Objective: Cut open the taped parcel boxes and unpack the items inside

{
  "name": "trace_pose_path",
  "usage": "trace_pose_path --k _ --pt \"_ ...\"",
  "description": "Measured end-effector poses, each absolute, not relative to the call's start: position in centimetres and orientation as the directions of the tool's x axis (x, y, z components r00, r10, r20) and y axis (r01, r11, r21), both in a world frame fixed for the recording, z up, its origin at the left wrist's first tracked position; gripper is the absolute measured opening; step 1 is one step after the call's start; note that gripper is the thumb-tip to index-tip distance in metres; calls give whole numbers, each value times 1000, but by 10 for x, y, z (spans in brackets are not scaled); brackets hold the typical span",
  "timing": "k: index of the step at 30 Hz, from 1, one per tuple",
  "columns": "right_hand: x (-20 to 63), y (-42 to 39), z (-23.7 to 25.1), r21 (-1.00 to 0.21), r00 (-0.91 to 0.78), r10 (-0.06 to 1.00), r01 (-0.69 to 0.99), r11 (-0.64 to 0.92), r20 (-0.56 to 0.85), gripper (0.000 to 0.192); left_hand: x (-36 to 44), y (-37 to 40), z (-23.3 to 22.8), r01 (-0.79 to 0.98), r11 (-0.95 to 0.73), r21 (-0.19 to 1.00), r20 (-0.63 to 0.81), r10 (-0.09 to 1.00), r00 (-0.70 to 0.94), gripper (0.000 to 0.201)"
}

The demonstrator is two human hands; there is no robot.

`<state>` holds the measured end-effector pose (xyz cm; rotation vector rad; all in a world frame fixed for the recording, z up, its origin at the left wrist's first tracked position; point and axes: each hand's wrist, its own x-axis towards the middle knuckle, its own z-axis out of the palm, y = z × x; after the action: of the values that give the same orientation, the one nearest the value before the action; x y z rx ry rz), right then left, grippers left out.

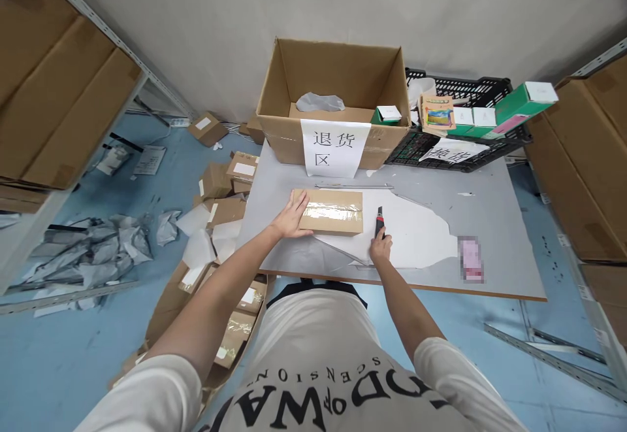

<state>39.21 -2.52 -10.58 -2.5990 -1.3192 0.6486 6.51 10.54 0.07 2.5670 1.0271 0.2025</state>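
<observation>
The carton (pixel 336 211) is an oblong of plain brown cardboard, lying flat on the table (pixel 499 223), with shiny, wrinkled clear tape along its top. The table has a smooth grey surface and a brown front edge. A thin white sheet (pixel 421 232) with angled corners lies partly beneath the carton and spreads out to its right. Just beyond the carton's far edge lies a slim metal strip (pixel 355 187).

Behind the carton stands a deep, open cardboard bin (pixel 281 138) with a white paper sign (pixel 336 148) on its front; behind and to the carton's right is a black lattice plastic crate (pixel 490 82) holding smooth green-and-white boxes (pixel 519 108). Well to the carton's right is a pink item (pixel 471 259), blurred out.

The left arm reaches forward and inward, its hand (pixel 292 216) palm down at the carton's left end. Its fingers are extended and slightly apart, resting on the cardboard, the thumb set off along the near side; they are not wrapped around it.

The right arm reaches forward to the right of the carton. The right hand (pixel 381 246) has its fingers curled around the red-and-black handle of a knife (pixel 380 223), whose metal end points away from the body, just beside the carton but apart from it.
</observation>
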Motion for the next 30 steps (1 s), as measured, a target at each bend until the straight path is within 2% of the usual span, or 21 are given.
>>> trace_pose_path --k 7,11,15,19,22,25,27,30 --pt "388 -22 -99 -135 543 749 769 -625 -380 66 65 109 0 612 -693 382 46 675 736 118" --pt "385 -24 -93 -74 536 758 797 -600 -372 65 65 106 4 688 -636 349 -37 724 689 118" --pt "385 -27 -87 -86 505 796 825 -559 -333 67 68 101 15 775 -569 274 -114 781 614 115" --pt "393 -18 -71 -182 466 865 849 -496 -184 68 71 98 25 798 -568 203 -96 799 594 110" --pt "403 5 -43 -301 388 921 877 -375 -18 67 74 95 32 800 -573 180 -80 802 592 109" --pt "403 40 -6 -382 206 972 912 -149 113 68 82 80 37 775 -606 178 -74 777 625 109" --pt "395 64 18 -389 -19 993 919 64 119 67 92 65 39 743 -644 182 -66 746 662 103" --pt "376 91 44 -364 -307 949 878 313 76 73 110 40 37 728 -661 181 -52 733 678 90"
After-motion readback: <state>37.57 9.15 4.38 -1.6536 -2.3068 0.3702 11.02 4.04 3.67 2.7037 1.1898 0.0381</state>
